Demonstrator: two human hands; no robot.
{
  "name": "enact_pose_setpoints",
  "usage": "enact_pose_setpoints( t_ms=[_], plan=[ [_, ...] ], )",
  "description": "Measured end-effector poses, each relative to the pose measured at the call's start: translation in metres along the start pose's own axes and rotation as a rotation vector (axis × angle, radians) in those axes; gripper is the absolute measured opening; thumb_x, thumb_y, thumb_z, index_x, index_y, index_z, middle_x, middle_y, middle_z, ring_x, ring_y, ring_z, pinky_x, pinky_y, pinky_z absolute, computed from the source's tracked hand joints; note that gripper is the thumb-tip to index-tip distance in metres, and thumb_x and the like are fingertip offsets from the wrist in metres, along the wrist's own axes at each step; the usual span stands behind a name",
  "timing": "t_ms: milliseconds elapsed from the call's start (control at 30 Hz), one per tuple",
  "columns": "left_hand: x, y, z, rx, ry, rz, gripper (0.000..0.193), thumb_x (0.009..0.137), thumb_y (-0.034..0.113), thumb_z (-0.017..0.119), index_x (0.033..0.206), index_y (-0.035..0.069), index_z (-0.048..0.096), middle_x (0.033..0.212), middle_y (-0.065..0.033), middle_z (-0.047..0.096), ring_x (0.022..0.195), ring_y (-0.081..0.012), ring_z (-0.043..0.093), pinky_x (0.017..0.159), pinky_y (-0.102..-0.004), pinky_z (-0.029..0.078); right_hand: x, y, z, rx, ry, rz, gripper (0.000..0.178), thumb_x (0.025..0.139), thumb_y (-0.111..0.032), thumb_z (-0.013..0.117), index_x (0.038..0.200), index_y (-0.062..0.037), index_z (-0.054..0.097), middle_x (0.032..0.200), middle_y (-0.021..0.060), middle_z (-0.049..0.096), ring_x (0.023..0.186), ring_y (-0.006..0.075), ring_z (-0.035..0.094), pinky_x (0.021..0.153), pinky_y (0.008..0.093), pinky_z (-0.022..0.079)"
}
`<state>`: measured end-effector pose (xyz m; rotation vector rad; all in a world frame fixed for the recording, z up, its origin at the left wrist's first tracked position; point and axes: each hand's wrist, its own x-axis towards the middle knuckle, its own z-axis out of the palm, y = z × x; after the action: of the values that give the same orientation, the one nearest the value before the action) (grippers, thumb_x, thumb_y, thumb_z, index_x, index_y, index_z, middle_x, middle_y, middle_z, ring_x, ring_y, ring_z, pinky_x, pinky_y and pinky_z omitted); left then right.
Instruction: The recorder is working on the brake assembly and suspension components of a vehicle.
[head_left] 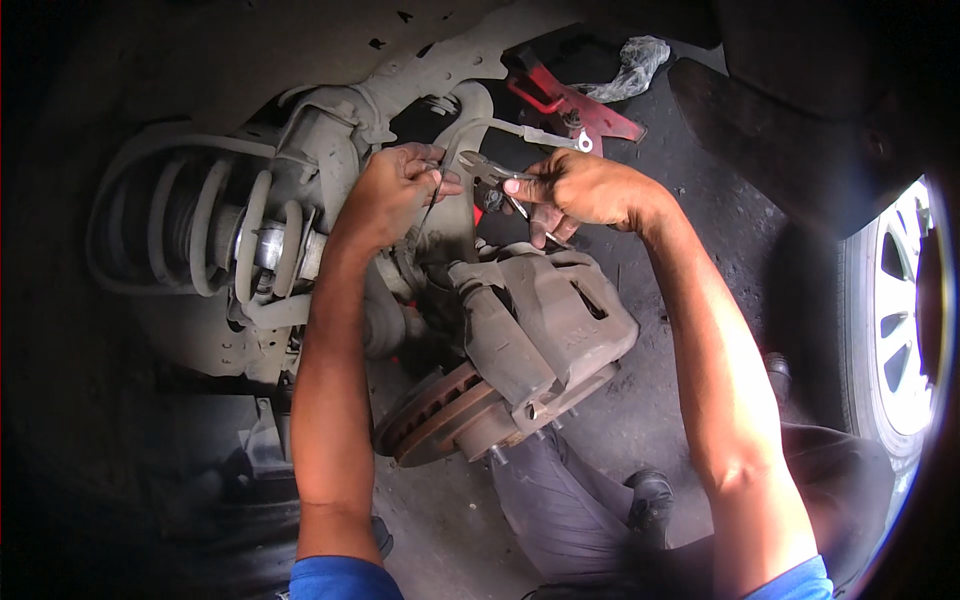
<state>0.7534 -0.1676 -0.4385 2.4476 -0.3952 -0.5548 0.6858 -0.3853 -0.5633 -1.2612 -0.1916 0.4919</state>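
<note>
My right hand (595, 192) is wrapped round a pair of metal pliers (484, 169), thumb on top, with the jaws directed left toward my other hand. Thumb and fingers of my left hand (388, 196) are pinched together just left of the jaws. A thin dark strand seems to hang from that pinch, but it is too small to name. Both hands are above a dusty brake caliper (545, 315), which sits over a rusty brake disc (432, 412). Just beyond the pliers runs a pale thin rod or cable (520, 130) ending in a ring.
To the left is a coil spring (252, 240) around a shock absorber (270, 245). A red metal stand (590, 112) and crumpled clear plastic (640, 65) lie at the back. A wheel (858, 310) stands at right. Legs in grey trousers (560, 500) extend beneath the disc.
</note>
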Motion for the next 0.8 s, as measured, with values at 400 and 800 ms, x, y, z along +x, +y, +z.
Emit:
enact_pose_setpoints(
  t_ms=[400, 800],
  plan=[
    [0.000, -0.008, -0.005, 0.002, 0.095, 0.031, 0.034, 0.100, -0.003, 0.052, 0.132, -0.014, 0.052, 0.111, -0.0236, 0.071, 0.101, -0.0270, 0.074, 0.088, -0.0329, 0.061, 0.007, -0.035, 0.006, 0.155, -0.114, 0.016, 0.055, 0.105, -0.045, 0.058, 0.106, 0.0100, 0.063, 0.084, 0.0242, 0.075, 0.072, 0.0292, 0.075, 0.067, 0.0386, 0.061],
    [-0.005, 0.000, 0.003, 0.002, -0.124, 0.014, 0.033, 0.101, 0.010, 0.062, 0.126, -0.011, 0.057, 0.102, -0.0156, 0.073, 0.094, -0.0186, 0.073, 0.080, -0.0264, 0.053, 0.052, -0.009, 0.028, 0.406, 0.351, -0.219, 0.032, 0.105, -0.030, 0.062, 0.102, 0.0019, 0.065, 0.071, 0.0071, 0.064, 0.057, 0.0140, 0.062, 0.048, 0.0302, 0.044]
  ],
)
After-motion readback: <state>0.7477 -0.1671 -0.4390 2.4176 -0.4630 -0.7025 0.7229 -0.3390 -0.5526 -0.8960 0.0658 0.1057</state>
